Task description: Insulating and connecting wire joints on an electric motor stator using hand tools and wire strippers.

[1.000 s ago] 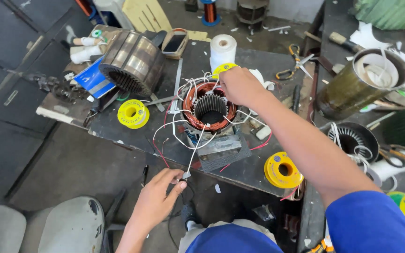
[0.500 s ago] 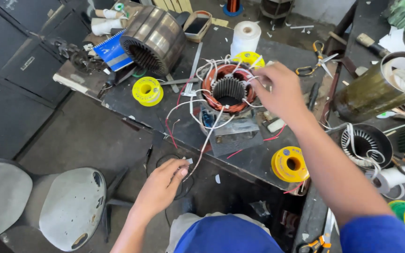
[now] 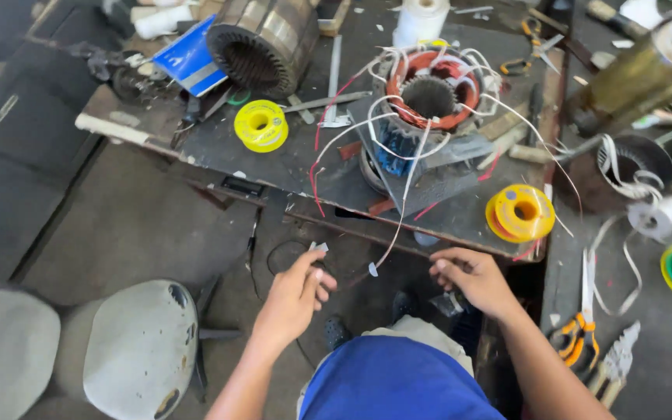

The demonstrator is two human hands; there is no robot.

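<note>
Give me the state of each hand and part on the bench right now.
left hand: pinching a white lead end
right hand: empty, fingers curled, below the bench edge
wound stator: upright, leads trailing off the bench
bare stator core: on its side
yellow spool: lying flat

One package is visible: a flat blue box [image 3: 192, 58] with a white diagonal stripe, lying at the upper left of the frame on the desk [image 3: 289, 167] — tilted, just left of the large metal stator core [image 3: 262, 39]. Its print is too small to tell. No signs or screens are visible.
</note>
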